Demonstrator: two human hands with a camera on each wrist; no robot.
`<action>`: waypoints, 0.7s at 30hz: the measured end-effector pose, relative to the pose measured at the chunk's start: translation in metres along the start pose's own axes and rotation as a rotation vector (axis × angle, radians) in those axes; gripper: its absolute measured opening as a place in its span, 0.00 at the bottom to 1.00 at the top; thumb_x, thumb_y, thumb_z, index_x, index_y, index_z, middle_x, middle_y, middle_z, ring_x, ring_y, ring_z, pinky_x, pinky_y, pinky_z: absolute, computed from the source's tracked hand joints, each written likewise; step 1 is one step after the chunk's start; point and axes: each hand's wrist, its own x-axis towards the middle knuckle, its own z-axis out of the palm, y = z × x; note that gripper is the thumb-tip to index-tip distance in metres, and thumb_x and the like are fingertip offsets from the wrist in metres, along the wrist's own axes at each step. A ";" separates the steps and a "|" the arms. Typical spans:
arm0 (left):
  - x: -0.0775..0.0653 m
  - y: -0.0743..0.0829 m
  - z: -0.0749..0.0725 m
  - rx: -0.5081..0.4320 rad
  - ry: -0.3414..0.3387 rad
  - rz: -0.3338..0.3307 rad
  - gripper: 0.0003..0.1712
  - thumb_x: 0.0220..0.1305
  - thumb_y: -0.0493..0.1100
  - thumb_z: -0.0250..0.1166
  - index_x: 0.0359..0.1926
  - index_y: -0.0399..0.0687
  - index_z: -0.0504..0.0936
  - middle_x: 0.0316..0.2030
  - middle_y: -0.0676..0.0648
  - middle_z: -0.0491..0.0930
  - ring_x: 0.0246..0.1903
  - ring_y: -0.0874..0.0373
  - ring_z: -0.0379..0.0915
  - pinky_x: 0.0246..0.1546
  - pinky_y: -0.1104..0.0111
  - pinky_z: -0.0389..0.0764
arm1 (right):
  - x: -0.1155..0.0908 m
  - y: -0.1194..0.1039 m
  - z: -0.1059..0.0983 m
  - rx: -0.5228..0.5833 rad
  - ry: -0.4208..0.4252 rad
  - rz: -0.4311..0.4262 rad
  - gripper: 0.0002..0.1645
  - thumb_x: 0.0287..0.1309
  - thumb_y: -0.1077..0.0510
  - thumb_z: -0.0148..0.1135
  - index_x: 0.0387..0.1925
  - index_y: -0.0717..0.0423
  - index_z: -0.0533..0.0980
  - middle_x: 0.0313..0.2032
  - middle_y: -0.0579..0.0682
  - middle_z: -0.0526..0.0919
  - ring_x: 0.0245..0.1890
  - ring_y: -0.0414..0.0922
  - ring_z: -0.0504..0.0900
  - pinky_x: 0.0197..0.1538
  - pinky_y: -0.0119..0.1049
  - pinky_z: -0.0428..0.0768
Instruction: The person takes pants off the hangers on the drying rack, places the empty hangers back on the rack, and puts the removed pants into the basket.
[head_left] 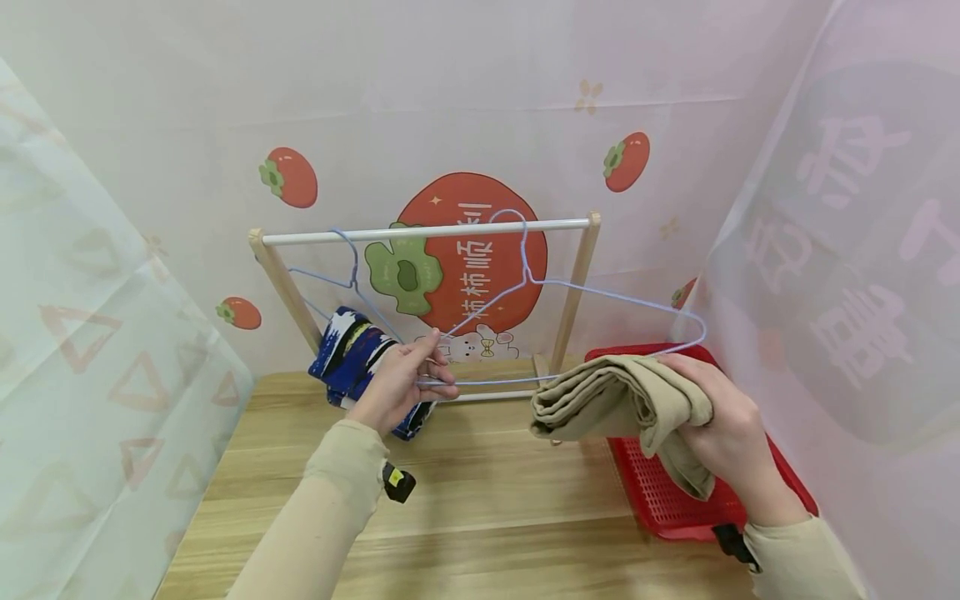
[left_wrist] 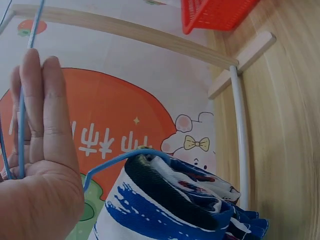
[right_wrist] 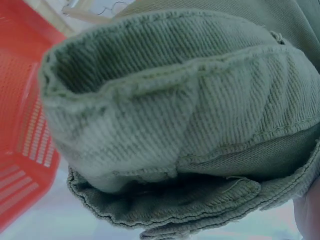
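The right hand (head_left: 726,417) holds a folded tan cloth (head_left: 615,404) near a red basket (head_left: 656,492) on the table (head_left: 487,500). The left hand (head_left: 405,379) touches a blue hanger (head_left: 615,295) that hooks over a white bar (head_left: 442,231). On the left, a blue patterned cloth (head_left: 348,350) hangs on another hanger (head_left: 356,267).

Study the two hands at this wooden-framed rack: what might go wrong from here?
The folded khaki cloth garment may unfold or drop, since only the right hand grips it. The light-blue wire hanger, hooked over the white rail and touching the left hand, might unhook if pulled.
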 end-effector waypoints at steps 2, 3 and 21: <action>0.000 -0.002 0.000 0.012 0.008 -0.013 0.30 0.70 0.64 0.62 0.36 0.38 0.77 0.25 0.43 0.82 0.23 0.49 0.85 0.41 0.50 0.88 | -0.004 0.003 -0.003 0.002 -0.024 -0.010 0.25 0.71 0.52 0.55 0.45 0.74 0.81 0.40 0.66 0.84 0.51 0.41 0.81 0.64 0.26 0.73; 0.000 -0.002 0.000 0.018 0.013 -0.016 0.31 0.69 0.65 0.63 0.36 0.38 0.76 0.27 0.42 0.83 0.23 0.50 0.84 0.40 0.50 0.89 | -0.006 0.005 -0.005 0.002 -0.038 -0.011 0.26 0.72 0.51 0.54 0.45 0.74 0.81 0.41 0.66 0.84 0.52 0.40 0.81 0.64 0.26 0.73; -0.016 -0.031 -0.012 0.200 0.032 -0.097 0.41 0.74 0.70 0.51 0.69 0.42 0.63 0.53 0.35 0.84 0.31 0.47 0.88 0.42 0.55 0.88 | -0.059 0.039 -0.058 -0.137 -0.184 0.115 0.36 0.74 0.36 0.51 0.47 0.68 0.82 0.46 0.53 0.86 0.59 0.26 0.75 0.65 0.20 0.68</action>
